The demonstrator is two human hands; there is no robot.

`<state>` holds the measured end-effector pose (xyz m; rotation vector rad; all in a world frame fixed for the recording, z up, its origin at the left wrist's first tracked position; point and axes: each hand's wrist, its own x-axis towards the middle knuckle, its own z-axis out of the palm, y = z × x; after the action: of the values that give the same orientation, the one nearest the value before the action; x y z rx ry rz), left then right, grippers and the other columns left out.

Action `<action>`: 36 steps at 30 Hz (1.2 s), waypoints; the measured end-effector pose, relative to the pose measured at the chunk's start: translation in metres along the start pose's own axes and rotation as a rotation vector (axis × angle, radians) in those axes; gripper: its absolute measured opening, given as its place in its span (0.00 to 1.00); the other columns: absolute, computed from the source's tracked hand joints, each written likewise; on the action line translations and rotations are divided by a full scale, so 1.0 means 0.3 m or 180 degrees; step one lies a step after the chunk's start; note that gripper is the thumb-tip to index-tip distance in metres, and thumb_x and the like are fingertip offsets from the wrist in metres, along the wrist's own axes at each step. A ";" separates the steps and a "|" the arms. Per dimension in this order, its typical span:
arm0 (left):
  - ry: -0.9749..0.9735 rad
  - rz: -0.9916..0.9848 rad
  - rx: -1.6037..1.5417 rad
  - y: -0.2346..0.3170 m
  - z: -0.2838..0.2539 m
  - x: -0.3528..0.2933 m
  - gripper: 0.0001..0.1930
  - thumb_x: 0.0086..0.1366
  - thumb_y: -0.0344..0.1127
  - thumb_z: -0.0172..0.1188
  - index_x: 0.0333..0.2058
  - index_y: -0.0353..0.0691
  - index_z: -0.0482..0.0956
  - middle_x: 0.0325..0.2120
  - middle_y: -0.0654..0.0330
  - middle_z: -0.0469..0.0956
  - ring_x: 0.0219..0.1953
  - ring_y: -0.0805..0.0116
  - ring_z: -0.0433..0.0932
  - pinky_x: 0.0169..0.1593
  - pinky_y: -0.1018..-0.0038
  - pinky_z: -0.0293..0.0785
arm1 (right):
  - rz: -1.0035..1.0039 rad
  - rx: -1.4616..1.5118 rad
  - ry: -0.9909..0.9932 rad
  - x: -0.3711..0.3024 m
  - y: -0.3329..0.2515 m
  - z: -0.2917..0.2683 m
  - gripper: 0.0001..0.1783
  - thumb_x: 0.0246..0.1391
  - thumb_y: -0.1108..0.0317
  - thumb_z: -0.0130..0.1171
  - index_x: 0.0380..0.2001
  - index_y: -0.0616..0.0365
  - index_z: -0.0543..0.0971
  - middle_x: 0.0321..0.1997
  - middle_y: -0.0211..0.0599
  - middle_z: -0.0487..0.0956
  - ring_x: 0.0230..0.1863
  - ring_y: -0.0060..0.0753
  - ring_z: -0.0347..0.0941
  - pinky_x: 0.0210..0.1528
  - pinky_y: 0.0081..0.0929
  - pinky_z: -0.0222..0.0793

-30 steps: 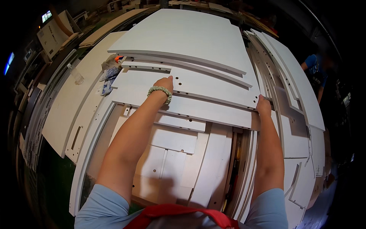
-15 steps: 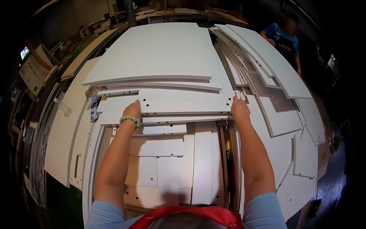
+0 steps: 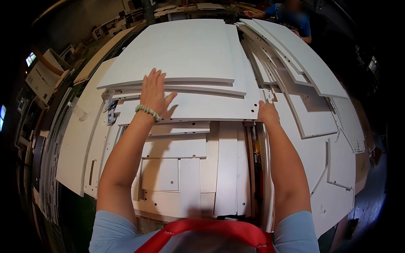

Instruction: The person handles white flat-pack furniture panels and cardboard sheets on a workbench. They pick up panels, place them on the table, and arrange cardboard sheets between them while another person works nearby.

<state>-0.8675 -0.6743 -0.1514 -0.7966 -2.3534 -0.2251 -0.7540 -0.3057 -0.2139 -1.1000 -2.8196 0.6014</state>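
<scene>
A long white panel point(image 3: 211, 107) with dark drilled holes lies crosswise in front of me, over a stack of white boards. My right hand point(image 3: 268, 113) is closed on its right end, thumb on top; the fingers underneath are hidden. Above the panel's left part is my left hand point(image 3: 155, 95), open with its fingers stretched forward. Its fingertips reach the near edge of a large white board point(image 3: 181, 50); whether they touch it I cannot tell. A green hair band circles my left wrist.
Below the panel lie several smaller white boards point(image 3: 173, 146). More white boards point(image 3: 312, 109) are stacked slantwise at right. A clear plastic bottle point(image 3: 79, 113) and a blue-white crumpled cloth point(image 3: 111, 111) lie at left. Another person point(image 3: 291, 21) stands at the far right.
My left hand has let go of the panel's left end, moved forward and spread its fingers. The panel sits slightly farther forward, against the larger boards. The other person has shifted left.
</scene>
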 end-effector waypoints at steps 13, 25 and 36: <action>-0.0682 0.0511 0.0207 0.128 0.215 0.179 0.42 0.52 0.61 0.59 0.60 0.45 0.55 0.60 0.52 0.56 0.66 0.55 0.50 0.64 0.52 0.48 | 0.0007 0.0757 0.0094 0.020 0.027 0.052 0.36 0.60 0.42 0.38 0.36 0.70 0.77 0.35 0.57 0.78 0.39 0.53 0.75 0.42 0.42 0.68; -0.1057 0.0221 0.0178 0.111 0.196 0.202 0.41 0.52 0.59 0.60 0.60 0.49 0.54 0.62 0.57 0.54 0.67 0.60 0.47 0.65 0.51 0.46 | -0.0488 0.1073 0.0321 -0.187 0.094 0.093 0.32 0.63 0.51 0.38 0.23 0.74 0.73 0.12 0.47 0.70 0.10 0.41 0.68 0.12 0.36 0.63; -0.1669 -0.1690 0.0057 -0.071 -0.096 -0.180 0.29 0.59 0.55 0.52 0.44 0.30 0.70 0.48 0.43 0.71 0.52 0.52 0.70 0.54 0.62 0.66 | -0.0001 0.1811 0.0144 -0.633 0.083 0.034 0.28 0.62 0.52 0.41 0.32 0.74 0.70 0.16 0.43 0.71 0.09 0.32 0.66 0.12 0.28 0.62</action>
<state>-0.8321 -0.7277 -0.1615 -0.2108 -3.0305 -0.2338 -0.5987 -0.4181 -0.2160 -0.9733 -2.3630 1.2527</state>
